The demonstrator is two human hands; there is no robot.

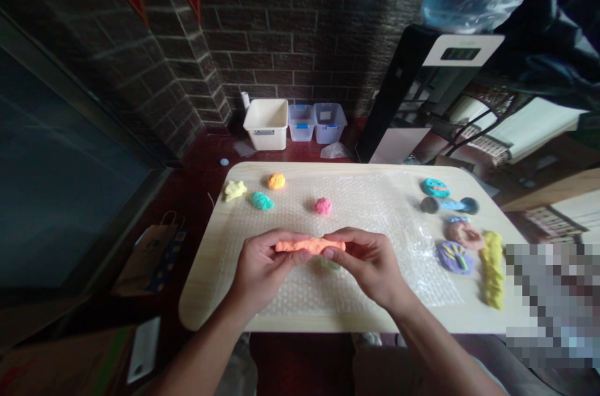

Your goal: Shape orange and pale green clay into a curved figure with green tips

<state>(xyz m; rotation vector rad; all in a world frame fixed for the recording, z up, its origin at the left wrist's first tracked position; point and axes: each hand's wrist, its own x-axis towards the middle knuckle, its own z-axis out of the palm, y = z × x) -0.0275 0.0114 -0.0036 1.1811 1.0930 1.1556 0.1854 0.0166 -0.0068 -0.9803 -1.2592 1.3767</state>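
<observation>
Between my two hands is a roll of orange modelling clay point(311, 246), held level above the table. My left hand point(262, 262) pinches its left part, thumb below and fingers behind. At the other end my right hand point(370, 258) pinches it the same way. Partly hidden beneath the roll lies a pale green lump point(330, 263). Beyond the hands sits a pink clay ball point(323, 206). Farther left are a teal clay lump point(262, 200), an orange-yellow clay ball point(276, 181) and a pale yellow lumpy piece point(235, 190).
Bubble wrap point(375, 208) covers much of the table point(204, 296). Along the right side lie a teal disc point(435, 187), a dumbbell-shaped piece point(450, 205), a purple disc point(454, 257) and a long yellow clay strip point(493, 271). Bins point(266, 127) and a water dispenser point(398, 90) stand behind.
</observation>
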